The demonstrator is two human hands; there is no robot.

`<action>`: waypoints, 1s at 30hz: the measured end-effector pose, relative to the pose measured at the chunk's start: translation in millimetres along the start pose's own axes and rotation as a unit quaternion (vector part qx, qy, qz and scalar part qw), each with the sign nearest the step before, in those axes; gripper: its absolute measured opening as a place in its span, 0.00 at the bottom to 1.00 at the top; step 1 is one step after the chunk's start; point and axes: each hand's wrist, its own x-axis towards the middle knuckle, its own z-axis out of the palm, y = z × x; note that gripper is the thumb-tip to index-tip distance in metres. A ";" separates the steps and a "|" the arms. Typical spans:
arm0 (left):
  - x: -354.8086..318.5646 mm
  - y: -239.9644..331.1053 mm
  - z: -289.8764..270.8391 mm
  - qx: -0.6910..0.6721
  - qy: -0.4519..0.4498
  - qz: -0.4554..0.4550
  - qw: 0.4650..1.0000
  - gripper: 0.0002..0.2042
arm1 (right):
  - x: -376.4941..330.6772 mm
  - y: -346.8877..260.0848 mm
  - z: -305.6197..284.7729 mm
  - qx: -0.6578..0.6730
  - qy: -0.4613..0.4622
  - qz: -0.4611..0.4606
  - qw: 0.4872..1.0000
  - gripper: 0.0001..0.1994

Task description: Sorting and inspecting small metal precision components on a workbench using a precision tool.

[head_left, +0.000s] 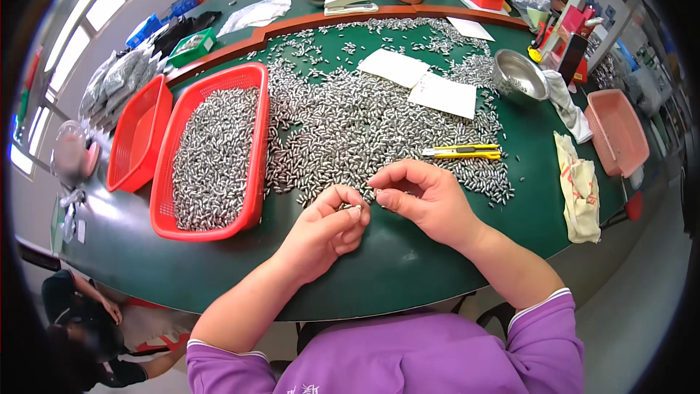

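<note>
A broad heap of small silver metal pieces (pixel 350 120), short and rounded like capsules, is spread over the green table. Just in front of its near edge, my two hands are close together. My left hand (pixel 324 230) is closed, thumb against curled fingers; what it holds is mostly hidden. Beside it, my right hand (pixel 430 204) pinches what looks like one small metal piece (pixel 377 192) between thumb and forefinger. Left of the heap, a red plastic basket (pixel 255 146) is filled with the same pieces. A yellow utility knife (pixel 465 152) lies on the heap's right side.
Two white paper sheets (pixel 394 67) lie on the heap. An empty red basket (pixel 138 138) is at the left, a steel bowl (pixel 520 75) at the right near a cloth (pixel 578 190) and a pink basket (pixel 618 131). A brown wooden strip (pixel 321 20) crosses behind. Another person crouches lower left.
</note>
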 end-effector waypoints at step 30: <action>1.6 -3.6 -1.0 0.027 -0.018 0.004 0.999 0.05 | 3.6 -1.0 -0.1 -0.237 0.003 -0.232 0.943 0.10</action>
